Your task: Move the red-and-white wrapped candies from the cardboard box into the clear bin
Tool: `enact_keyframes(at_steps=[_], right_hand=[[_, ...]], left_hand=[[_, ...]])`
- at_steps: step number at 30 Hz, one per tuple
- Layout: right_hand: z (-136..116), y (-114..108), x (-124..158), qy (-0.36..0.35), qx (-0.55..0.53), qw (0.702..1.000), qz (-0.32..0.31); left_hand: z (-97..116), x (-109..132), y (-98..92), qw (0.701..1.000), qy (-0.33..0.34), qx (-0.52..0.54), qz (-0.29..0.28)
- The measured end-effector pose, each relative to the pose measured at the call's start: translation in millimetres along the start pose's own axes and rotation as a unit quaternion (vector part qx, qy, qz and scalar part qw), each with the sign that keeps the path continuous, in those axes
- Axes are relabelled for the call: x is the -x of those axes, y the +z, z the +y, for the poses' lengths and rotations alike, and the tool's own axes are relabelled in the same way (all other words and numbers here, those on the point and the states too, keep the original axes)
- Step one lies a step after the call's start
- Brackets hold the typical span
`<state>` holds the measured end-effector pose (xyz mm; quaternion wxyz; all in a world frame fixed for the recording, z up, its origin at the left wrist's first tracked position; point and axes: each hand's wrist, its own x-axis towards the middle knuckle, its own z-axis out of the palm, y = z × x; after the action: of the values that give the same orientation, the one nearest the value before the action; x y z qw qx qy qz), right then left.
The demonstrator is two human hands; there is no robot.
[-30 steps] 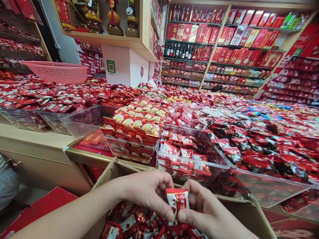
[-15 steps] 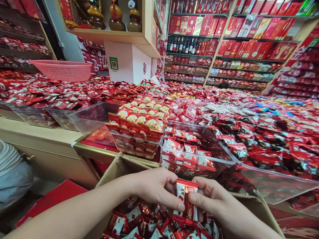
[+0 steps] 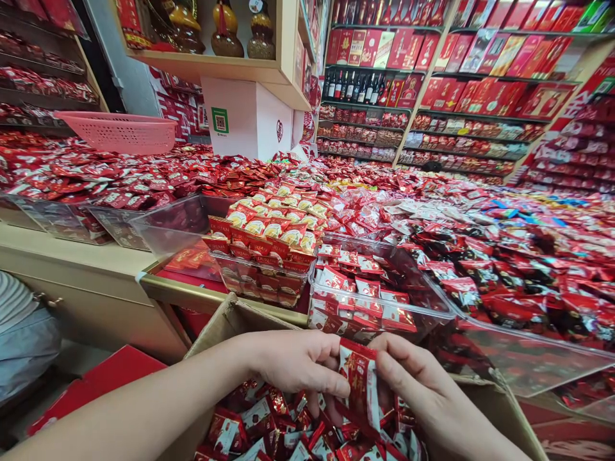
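Observation:
Above an open cardboard box full of red and white wrapped packets, both hands meet around one red and white packet. My left hand is closed on its left side, thumb in front. My right hand pinches its upper right edge, with the thumb in front and fingers behind. Just beyond the box, a clear bin holds neat rows of similar packets. Left of that bin stands a stack of red and gold packets.
Heaps of wrapped packets spread to the right and back. A pink basket rests on the left heap. A red box lies low at the left, near a seated person's clothed leg. Shelves line the back.
The packet between my hands has turned, now showing a redder face with a white strip at its right. My right thumb has moved up toward its top edge.

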<state>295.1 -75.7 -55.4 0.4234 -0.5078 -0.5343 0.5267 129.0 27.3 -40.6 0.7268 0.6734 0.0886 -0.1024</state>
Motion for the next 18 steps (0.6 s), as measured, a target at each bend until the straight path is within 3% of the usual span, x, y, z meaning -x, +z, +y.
enact_keyframes(at_steps=[4, 8, 11, 15, 18], right_hand=[[-6, -2, 8, -0.016, -0.017, 1.000, -0.010], [-7, -2, 12, -0.072, 0.032, 0.995, -0.054], [-5, -2, 7, -0.067, 0.053, 0.995, -0.046], [2, -5, -1, -0.018, 0.059, 0.998, 0.003], [5, -7, -4, -0.014, 0.094, 0.995, 0.043]], left_hand=[[-1, -1, -1.2, 0.993, 0.026, 0.067, -0.098], [-8, -3, -0.5, 0.987, 0.017, 0.104, -0.126], [-11, -4, -0.3, 0.987, -0.014, 0.138, -0.077], [-8, -4, 0.0, 0.986, -0.037, 0.161, 0.034], [-6, -4, 1.7, 0.987, -0.033, 0.150, 0.042]])
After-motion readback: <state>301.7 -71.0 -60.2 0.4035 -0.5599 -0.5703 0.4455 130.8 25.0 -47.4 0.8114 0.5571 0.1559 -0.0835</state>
